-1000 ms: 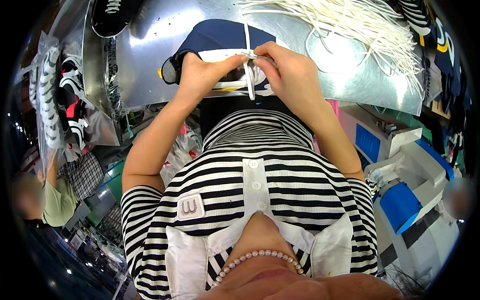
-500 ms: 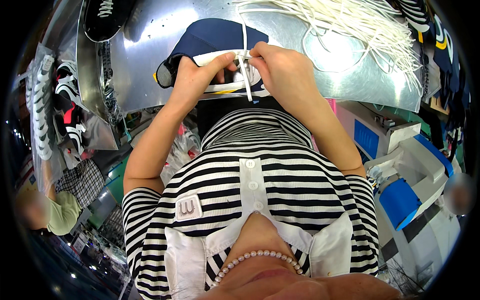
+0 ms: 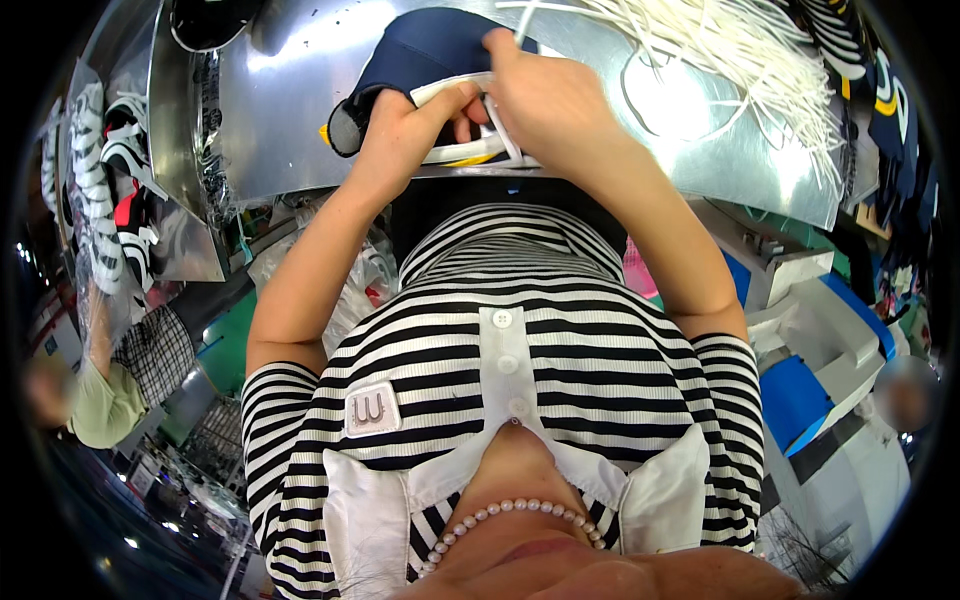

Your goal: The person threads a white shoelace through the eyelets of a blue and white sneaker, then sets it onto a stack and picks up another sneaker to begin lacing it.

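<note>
A navy shoe upper (image 3: 430, 50) with white and yellow parts lies on its side near the metal table's front edge. My left hand (image 3: 405, 130) reaches into its dark-lined opening and pinches the white eyelet edge between thumb and fingers. Over the front part is my right hand (image 3: 555, 105), fingers bent closed at a white shoelace (image 3: 526, 22). One stretch of the lace shows past its fingertips, and another runs down beside its palm. The eyelets under the right hand are hidden.
Loose white laces (image 3: 720, 60) spread over the metal table (image 3: 290, 130) at the far right. A black shoe (image 3: 210, 22) stands at the far left. Bagged shoe parts (image 3: 95, 190) hang on the left, and a grey-and-blue machine (image 3: 810, 350) stands on the right. Other people are at both sides.
My right hand has moved up and across the upper, turning over its front part. The upper has shifted slightly away from me. My left hand keeps its pinch.
</note>
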The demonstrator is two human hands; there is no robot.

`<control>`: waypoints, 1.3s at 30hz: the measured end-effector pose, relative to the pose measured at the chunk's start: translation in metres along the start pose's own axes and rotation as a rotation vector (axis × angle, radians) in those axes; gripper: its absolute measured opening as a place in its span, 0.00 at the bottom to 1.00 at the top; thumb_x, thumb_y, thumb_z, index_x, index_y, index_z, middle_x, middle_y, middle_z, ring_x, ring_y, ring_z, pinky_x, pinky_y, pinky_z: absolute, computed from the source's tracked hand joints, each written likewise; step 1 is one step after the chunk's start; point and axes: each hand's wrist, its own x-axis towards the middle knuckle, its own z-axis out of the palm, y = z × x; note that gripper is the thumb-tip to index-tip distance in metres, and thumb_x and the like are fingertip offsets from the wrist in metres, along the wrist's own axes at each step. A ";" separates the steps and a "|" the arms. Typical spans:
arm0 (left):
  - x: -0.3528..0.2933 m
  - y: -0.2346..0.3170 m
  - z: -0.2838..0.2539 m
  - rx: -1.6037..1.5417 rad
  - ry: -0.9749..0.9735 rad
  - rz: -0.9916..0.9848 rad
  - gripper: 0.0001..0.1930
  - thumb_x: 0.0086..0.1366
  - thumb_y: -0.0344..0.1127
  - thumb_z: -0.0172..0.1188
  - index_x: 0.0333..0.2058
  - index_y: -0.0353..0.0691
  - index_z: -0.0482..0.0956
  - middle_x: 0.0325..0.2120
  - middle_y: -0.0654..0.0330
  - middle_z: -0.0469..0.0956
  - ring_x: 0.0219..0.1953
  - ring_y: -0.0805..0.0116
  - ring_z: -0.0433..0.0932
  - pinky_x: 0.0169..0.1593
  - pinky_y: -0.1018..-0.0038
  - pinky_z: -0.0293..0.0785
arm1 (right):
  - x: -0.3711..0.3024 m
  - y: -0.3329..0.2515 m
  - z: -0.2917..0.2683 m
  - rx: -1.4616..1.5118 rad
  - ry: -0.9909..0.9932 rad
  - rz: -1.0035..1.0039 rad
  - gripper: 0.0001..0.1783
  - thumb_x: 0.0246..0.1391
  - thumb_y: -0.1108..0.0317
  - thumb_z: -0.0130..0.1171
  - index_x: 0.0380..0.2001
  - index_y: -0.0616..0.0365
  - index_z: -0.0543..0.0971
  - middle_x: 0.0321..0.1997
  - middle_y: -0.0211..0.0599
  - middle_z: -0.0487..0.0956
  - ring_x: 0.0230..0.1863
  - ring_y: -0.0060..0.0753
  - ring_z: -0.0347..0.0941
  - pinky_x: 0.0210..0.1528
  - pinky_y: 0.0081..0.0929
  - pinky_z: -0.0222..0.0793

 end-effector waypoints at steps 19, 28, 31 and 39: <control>0.035 0.020 0.004 0.140 -0.007 -0.295 0.16 0.57 0.34 0.69 0.44 0.35 0.82 0.39 0.61 0.83 0.41 0.74 0.80 0.45 0.74 0.75 | 0.011 0.047 0.037 0.192 0.305 -0.040 0.09 0.63 0.63 0.55 0.44 0.53 0.76 0.44 0.33 0.76 0.35 0.45 0.78 0.34 0.38 0.73; -0.056 0.117 -0.096 -0.909 -0.433 0.364 0.09 0.55 0.23 0.61 0.36 0.36 0.76 0.35 0.57 0.72 0.46 0.66 0.70 0.50 0.74 0.70 | 0.019 0.046 0.046 0.110 0.343 0.155 0.12 0.62 0.60 0.55 0.40 0.58 0.77 0.41 0.42 0.77 0.34 0.49 0.80 0.37 0.42 0.78; -0.060 0.085 -0.058 -0.154 0.039 0.324 0.07 0.57 0.28 0.66 0.34 0.35 0.77 0.35 0.61 0.74 0.43 0.68 0.71 0.47 0.77 0.67 | 0.018 0.050 0.048 0.090 0.378 0.214 0.13 0.61 0.60 0.56 0.41 0.58 0.77 0.41 0.43 0.77 0.35 0.51 0.80 0.38 0.44 0.77; -0.028 0.008 0.012 0.890 0.058 0.568 0.08 0.53 0.25 0.68 0.30 0.36 0.77 0.36 0.57 0.76 0.42 0.58 0.75 0.46 0.68 0.72 | 0.016 0.056 0.037 0.489 0.555 0.153 0.10 0.59 0.68 0.59 0.40 0.64 0.76 0.31 0.48 0.79 0.32 0.46 0.78 0.36 0.37 0.73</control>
